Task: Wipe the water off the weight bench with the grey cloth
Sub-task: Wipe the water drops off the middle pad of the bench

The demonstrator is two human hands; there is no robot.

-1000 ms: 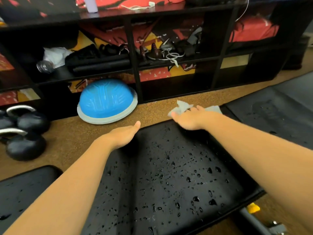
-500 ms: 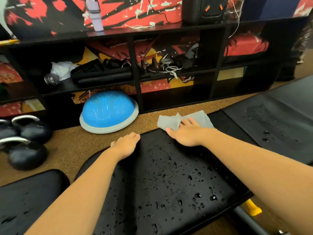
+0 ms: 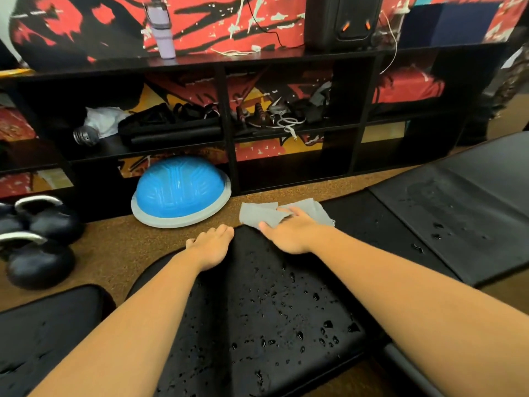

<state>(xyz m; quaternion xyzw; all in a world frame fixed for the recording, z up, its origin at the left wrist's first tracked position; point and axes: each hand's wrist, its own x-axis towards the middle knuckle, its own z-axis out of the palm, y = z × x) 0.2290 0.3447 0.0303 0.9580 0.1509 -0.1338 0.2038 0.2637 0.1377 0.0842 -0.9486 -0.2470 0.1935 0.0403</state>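
The black padded weight bench [image 3: 257, 325] runs across the view, its seat pad dotted with water drops. A grey cloth [image 3: 260, 214] lies flat at the pad's far edge. My right hand [image 3: 289, 233] presses on the cloth with straight fingers, covering its middle. My left hand [image 3: 211, 243] rests on the pad's far left edge, just left of the cloth, holding nothing. The inclined back pad [image 3: 458, 213] at the right carries a few drops and a smeared wet patch.
A blue balance dome [image 3: 179, 190] sits on the cork-coloured floor just beyond the bench. Two black kettlebells [image 3: 37, 239] stand at the left. A low black shelf unit [image 3: 229, 133] with straps and gear runs along the back. Another black pad [image 3: 43, 333] lies at the lower left.
My right hand has slid the cloth leftward along the pad's far edge, and the cloth now lies spread flatter. My left hand has settled onto the pad's edge.
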